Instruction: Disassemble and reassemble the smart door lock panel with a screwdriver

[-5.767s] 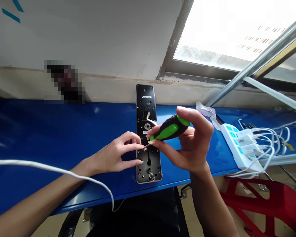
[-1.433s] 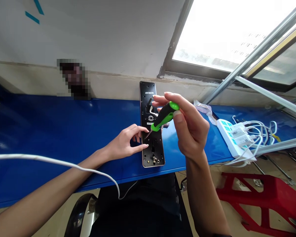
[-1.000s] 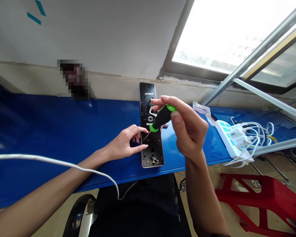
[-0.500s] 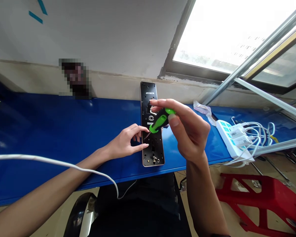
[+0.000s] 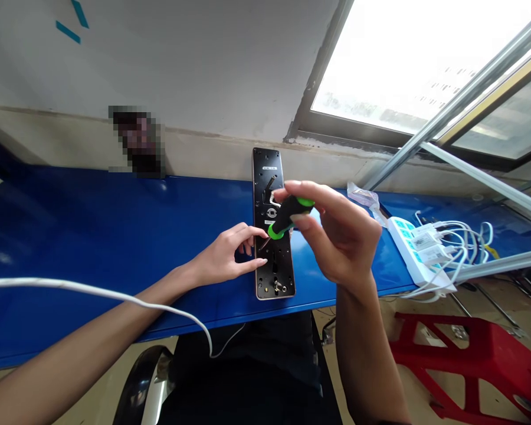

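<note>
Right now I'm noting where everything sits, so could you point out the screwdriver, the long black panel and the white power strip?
Screwdriver [image 5: 288,212]: head view, on its black handle.
Long black panel [image 5: 284,264]: head view, on its lower face.
White power strip [image 5: 410,252]: head view, on its body.

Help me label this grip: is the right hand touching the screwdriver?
Touching. The head view shows the right hand gripping the screwdriver, with its thumb and fingers against the black-and-green handle.
</note>
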`<state>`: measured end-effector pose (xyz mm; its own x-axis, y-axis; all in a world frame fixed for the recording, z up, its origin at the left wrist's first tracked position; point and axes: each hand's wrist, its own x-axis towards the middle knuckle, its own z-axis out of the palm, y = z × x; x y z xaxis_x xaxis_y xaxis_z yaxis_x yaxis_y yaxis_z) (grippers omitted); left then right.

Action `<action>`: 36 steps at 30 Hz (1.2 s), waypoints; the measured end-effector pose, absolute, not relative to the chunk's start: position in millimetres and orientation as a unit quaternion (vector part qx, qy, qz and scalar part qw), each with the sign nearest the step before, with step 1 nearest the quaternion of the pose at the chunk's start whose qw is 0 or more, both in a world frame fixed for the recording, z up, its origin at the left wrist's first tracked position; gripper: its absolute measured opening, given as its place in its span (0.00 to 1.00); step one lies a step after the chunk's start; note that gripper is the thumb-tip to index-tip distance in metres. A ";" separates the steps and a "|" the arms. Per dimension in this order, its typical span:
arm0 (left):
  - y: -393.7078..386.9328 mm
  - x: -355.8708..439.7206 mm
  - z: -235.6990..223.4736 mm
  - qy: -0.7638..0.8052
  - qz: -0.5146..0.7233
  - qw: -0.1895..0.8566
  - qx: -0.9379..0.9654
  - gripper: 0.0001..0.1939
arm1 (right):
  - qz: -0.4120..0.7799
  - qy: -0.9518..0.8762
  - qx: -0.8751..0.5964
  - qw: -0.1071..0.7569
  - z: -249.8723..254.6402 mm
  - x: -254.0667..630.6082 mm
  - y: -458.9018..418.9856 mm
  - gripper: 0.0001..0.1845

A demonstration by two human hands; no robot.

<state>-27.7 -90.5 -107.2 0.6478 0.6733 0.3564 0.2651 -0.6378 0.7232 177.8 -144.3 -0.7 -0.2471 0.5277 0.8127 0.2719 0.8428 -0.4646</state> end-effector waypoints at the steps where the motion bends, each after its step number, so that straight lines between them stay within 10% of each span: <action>1: -90.3 -27.7 -108.0 0.277 0.318 0.320 0.848 0.22 | 0.095 -0.781 -0.253 0.563 -0.7 177.6 -143.4 0.22; 15: -90.3 -28.5 -105.9 0.277 0.311 0.309 0.855 0.22 | 0.216 -0.801 -0.232 0.509 -13.8 188.5 -138.2 0.31; 24: -90.9 -16.7 -63.9 0.227 0.347 0.126 0.901 0.15 | 0.060 -0.699 -0.300 0.646 -24.7 230.1 -137.5 0.41; 36: -40.4 117.6 -37.5 0.141 0.099 0.047 0.984 0.11 | 0.008 -0.655 -0.460 0.599 -66.3 327.7 -120.1 0.38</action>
<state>117.6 -40.4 -37.5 0.9407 0.2868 0.1814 0.2681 -0.9558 0.1208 327.7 -120.1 -66.3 0.1407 0.6136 0.7769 0.5934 0.5759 -0.5623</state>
